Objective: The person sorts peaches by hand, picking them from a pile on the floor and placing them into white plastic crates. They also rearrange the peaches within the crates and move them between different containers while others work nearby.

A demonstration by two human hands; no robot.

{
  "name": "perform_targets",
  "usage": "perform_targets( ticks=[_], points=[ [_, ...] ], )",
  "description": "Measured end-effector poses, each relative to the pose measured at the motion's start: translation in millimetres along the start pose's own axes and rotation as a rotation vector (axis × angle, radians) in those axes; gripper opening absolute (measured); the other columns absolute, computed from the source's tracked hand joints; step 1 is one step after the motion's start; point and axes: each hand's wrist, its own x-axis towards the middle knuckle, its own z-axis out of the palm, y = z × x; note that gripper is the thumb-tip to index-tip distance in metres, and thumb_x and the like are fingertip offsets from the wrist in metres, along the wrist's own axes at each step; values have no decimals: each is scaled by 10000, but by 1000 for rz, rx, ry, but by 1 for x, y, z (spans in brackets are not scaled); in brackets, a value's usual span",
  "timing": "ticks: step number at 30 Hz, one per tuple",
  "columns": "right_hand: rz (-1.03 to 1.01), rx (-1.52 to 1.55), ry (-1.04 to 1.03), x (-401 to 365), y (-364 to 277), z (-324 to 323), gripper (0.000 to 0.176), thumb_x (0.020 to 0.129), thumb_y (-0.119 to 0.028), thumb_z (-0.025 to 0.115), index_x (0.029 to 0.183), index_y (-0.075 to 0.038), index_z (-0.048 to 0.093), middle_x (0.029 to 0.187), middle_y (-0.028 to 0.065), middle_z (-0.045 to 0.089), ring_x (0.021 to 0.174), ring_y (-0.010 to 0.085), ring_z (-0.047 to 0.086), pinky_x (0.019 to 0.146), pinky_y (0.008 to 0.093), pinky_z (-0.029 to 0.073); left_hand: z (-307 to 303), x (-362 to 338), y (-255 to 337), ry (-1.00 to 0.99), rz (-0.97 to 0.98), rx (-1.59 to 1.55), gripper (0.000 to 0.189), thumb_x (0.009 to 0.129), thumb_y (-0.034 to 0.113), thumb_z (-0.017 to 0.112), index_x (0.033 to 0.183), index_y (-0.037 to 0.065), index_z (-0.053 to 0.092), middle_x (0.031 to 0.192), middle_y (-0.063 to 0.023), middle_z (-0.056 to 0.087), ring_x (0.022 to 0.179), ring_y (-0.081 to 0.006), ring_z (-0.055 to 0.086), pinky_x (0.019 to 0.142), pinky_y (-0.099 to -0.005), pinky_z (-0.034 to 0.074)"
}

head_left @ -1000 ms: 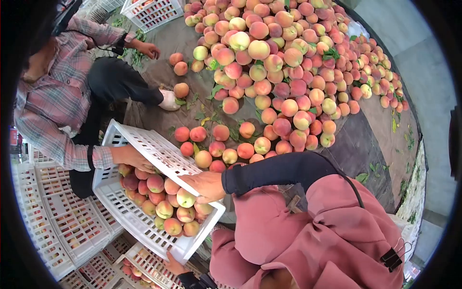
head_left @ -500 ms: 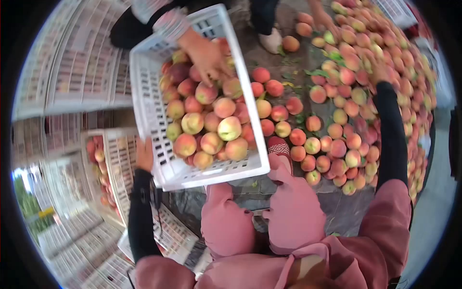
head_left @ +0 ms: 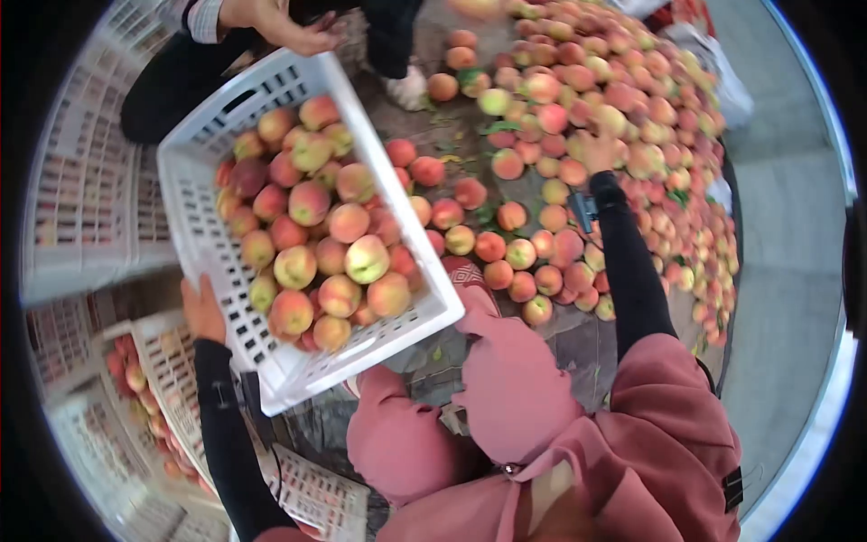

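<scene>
Left grip [head_left: 200, 312] closed on the near side wall of the white crate [head_left: 194, 203]; crate tilted, filled with peaches [head_left: 348, 223], ahead of the knees; right grip [head_left: 598, 155] extended onto the peach pile [head_left: 632, 99], blurred, its closure cannot be told; co-worker's hand [head_left: 289, 32] just beyond the crate's far rim.

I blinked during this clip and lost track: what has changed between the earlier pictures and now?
The right hand left the white crate and reached out into the peach pile; its grip is too blurred to tell. The co-worker's hand came off the crated peaches and now sits past the far rim. Unchanged: the left hand holds the crate's side, and the crate stays full of fruit.
</scene>
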Motion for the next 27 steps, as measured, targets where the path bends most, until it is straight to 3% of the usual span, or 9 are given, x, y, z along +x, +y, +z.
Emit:
perform_targets(
  ticks=[2,3,10,16,20,22,24,26,27],
  points=[
    [97,235,-94,-17,43,15,327,775,-145,598,1065,5,603,997,205,633,925,306,612,863,380,468,-2,3,-1,-39,7,-42,411,951,271,483,1165,-80,492,1086,-249,599,1005,-355,583,899,-387,422],
    [-5,124,-7,-38,22,11,311,777,-140,600,1054,2,604,1000,200,626,928,310,607,857,377,473,-2,3,2,-57,28,-48,411,951,271,483,1165,-80,492,1086,-249,599,1005,-355,583,899,-387,422],
    [233,-9,-378,-139,13,19,519,760,-190,663,1229,-35,504,1214,205,522,1123,348,513,940,404,425,-4,1,6,-42,-77,-67,446,957,320,480,1153,-81,494,1088,-243,593,987,-335,583,886,-386,422],
    [21,-92,-128,-82,-1,52,525,738,-187,678,1204,-20,501,1180,201,504,1104,376,484,941,417,414,-11,3,-1,-66,-135,157,689,956,428,457,1303,-160,366,1318,-320,441,1235,-394,433,1045,-386,315],
    [-25,-208,-6,-14,-9,53,520,715,-186,684,1189,-48,519,1186,189,504,1091,385,485,939,447,401,-14,-2,18,-88,-205,126,720,956,450,446,1325,-158,334,1343,-327,408,1262,-402,400,1061,-387,298],
    [-215,-463,68,9,-11,50,591,643,-142,743,1185,-82,515,1233,152,490,1121,344,491,916,451,403,-14,-3,17,-70,-224,218,726,956,456,440,1333,-154,324,1342,-330,406,1253,-410,407,1057,-389,304],
    [-180,-511,-54,25,-6,53,521,693,-177,687,1184,-90,536,1181,125,553,1145,324,485,918,455,389,-10,-3,13,-4,-212,275,721,953,460,442,1325,-150,342,1331,-324,422,1237,-409,424,1055,-395,309],
    [-380,-1090,-384,42,10,72,412,747,-243,617,1128,-89,590,1053,124,627,1055,349,553,881,467,435,-12,-2,-2,-26,-211,251,703,953,459,443,1317,-137,364,1321,-312,443,1209,-406,456,1036,-406,334],
    [-242,-1182,-523,49,8,78,334,793,-260,564,1077,-95,627,1038,124,649,1011,331,590,828,464,464,-12,-3,-12,-20,-202,267,682,947,460,458,1301,-120,403,1299,-306,470,1176,-404,489,1010,-417,363]
  ],
)
